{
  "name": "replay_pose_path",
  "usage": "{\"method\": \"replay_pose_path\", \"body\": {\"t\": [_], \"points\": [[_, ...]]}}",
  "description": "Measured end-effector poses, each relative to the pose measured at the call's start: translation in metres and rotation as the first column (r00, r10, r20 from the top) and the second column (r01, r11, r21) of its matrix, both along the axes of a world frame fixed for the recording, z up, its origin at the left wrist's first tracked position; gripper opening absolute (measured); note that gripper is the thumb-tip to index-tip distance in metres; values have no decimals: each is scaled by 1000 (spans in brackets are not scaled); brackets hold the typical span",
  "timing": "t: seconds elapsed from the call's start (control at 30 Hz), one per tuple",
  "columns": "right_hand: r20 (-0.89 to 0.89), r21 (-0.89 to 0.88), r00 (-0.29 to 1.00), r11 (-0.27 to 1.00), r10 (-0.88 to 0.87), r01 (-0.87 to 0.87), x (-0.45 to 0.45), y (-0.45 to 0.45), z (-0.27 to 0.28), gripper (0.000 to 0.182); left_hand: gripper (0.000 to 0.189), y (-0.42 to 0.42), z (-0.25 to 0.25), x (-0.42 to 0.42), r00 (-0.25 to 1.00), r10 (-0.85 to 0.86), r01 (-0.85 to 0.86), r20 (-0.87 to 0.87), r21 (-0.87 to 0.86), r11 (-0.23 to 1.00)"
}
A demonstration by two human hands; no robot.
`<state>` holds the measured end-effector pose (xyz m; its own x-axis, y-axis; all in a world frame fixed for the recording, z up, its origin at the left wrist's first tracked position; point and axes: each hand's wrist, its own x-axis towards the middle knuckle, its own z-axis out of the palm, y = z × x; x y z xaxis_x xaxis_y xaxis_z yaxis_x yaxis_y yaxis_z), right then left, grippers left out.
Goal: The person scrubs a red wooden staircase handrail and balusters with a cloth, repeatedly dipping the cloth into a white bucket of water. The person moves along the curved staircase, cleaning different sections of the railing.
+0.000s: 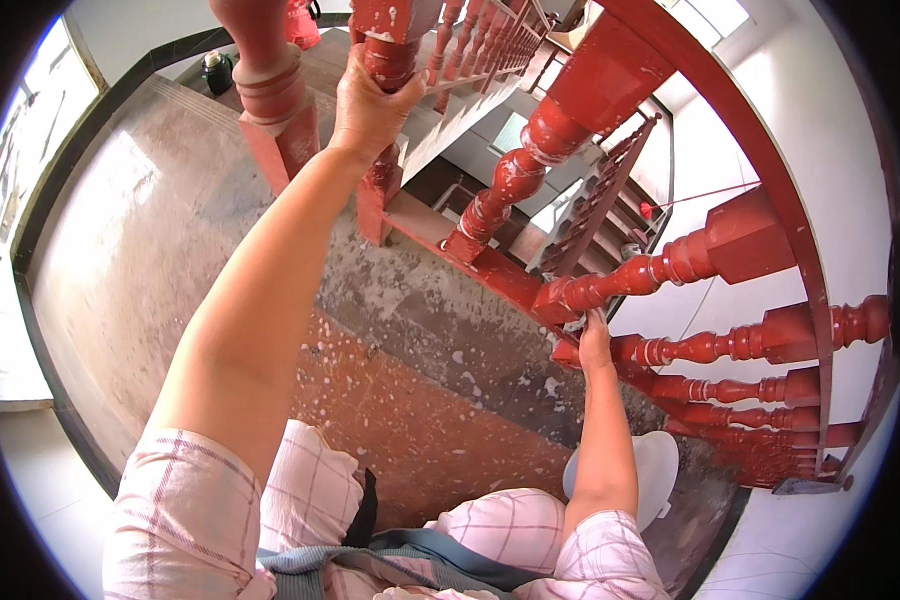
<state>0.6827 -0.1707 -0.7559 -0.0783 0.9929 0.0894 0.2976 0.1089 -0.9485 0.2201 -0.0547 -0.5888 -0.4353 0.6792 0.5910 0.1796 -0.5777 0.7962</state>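
Note:
My left hand [371, 112] is wrapped around the turned neck of a red-painted baluster [391, 60] at the top of the view. My right hand [595, 341] reaches to the foot of another red baluster [607, 285], close to the bottom rail [499, 277]. A small pale piece of material [574, 324], perhaps cloth or paper, shows at its fingers, which are partly hidden. White flecks and smears mark the red paint. Overhead at the right curves the red handrail [784, 172].
Pale specks cover the floor [420, 420]. A white plastic object [656, 472] stands beside my right forearm. At the far left, a dark flask [217, 73] sits near the steps, with a red bag [302, 26] beyond. Past the railing, the stairwell drops to lower stairs [615, 232].

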Motion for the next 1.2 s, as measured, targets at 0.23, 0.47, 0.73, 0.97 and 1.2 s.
{"method": "replay_pose_path", "body": {"t": [0.23,0.47,0.73,0.97,1.2], "points": [[458,188,873,978,-168,89,-13,-21,29,32,46,1,-1,5,998,46,-47,-43,-11,999],[745,208,666,940,27,-270,-64,-85,43,16,44,-1,-2,6,999,31,-29,27,-57,998],[961,269,183,842,-205,-468,-153,-21,106,15,46,-3,1,7,1000,-18,19,10,-57,998],[898,-132,-440,940,-22,-316,-145,27,50,23,50,-7,6,10,1000,1,-1,-3,-54,999],[948,-195,-317,822,19,-534,-144,10,69,14,50,-4,2,5,1000,9,-9,-8,-48,999]]}}
